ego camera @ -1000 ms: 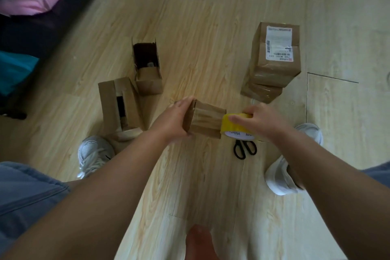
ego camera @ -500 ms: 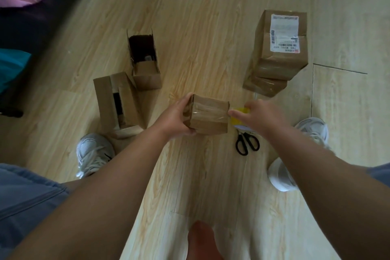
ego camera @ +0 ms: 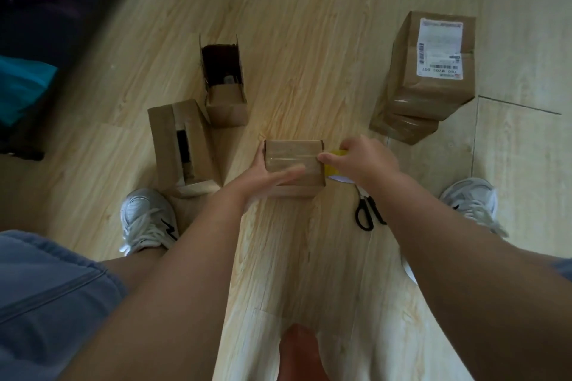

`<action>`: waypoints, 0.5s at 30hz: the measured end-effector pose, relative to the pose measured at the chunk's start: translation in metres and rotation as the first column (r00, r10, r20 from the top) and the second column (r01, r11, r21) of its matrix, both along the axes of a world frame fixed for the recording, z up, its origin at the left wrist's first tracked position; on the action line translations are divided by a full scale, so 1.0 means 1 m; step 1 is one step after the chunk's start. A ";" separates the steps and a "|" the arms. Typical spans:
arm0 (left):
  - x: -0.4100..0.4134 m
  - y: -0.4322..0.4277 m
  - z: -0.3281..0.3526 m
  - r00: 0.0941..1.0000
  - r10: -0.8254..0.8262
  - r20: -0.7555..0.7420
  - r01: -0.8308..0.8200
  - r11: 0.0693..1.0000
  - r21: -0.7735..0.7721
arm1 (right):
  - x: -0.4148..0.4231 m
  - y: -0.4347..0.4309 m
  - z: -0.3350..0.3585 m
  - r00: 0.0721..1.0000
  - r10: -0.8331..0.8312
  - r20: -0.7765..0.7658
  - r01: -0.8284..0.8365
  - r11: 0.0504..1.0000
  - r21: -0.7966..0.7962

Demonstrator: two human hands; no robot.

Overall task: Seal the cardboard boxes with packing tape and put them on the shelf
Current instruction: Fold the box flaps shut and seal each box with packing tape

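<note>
The fingers (ego camera: 258, 152) of the left hand (ego camera: 263, 175) curl round the left side of a small box (ego camera: 294, 155), and one finger lies flat on its top. The fingers of the right hand (ego camera: 363, 161) hold a yellow roll of tape (ego camera: 335, 155). The thumb of that hand touches the right edge of the small box. A shiny strip of tape runs across the top of the box. The small box is in the middle, low by the floor (ego camera: 309, 40). I cannot tell if it rests on it.

Black scissors (ego camera: 365, 215) lie on the floor, just near the right hand. Far on the right, two shut boxes (ego camera: 433, 93) sit in a pile, and the top one has a white label (ego camera: 441, 46). On the left stand two open boxes, one near (ego camera: 167, 145) and one farther away (ego camera: 226, 102), close beside each other. A white shoe (ego camera: 145, 219) is near the left open box. The other white shoe (ego camera: 470, 198) is on the right.
</note>
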State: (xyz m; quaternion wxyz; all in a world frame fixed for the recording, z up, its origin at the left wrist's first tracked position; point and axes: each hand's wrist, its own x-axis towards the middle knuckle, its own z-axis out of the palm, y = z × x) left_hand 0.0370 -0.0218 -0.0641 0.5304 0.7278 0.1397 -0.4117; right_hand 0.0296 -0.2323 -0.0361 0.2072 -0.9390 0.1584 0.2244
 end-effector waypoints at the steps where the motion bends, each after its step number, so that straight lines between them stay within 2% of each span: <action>1: -0.002 -0.001 -0.001 0.999 0.049 -0.003 -0.048 0.999 0.004 | 0.001 0.001 0.000 1.000 0.007 -0.020 -0.006 1.000 0.009; 3: -0.006 -0.005 -0.005 0.991 0.129 0.036 -0.131 0.990 0.046 | 0.001 0.000 0.002 0.998 0.019 -0.054 -0.018 0.999 0.028; 5: -0.012 -0.010 -0.009 0.977 0.152 0.149 -0.166 0.983 0.080 | -0.004 -0.002 0.001 0.996 0.015 -0.092 -0.008 0.997 0.075; 8: -0.016 -0.016 -0.012 0.951 0.096 0.294 -0.140 0.981 0.132 | -0.018 -0.005 -0.003 0.987 -0.063 -0.147 0.085 0.984 0.155; 10: -0.014 -0.021 -0.013 0.932 -0.029 0.362 -0.082 0.954 0.289 | -0.028 -0.006 -0.009 0.979 -0.136 -0.149 0.166 0.964 0.210; 13: -0.008 -0.032 -0.007 0.892 -0.276 0.357 -0.006 0.784 0.620 | -0.033 -0.002 -0.011 0.977 -0.191 -0.096 0.209 0.948 0.239; 15: -0.005 -0.036 -0.004 0.870 -0.377 0.317 0.037 0.692 0.721 | -0.033 0.000 -0.009 0.981 -0.176 -0.085 0.189 0.963 0.191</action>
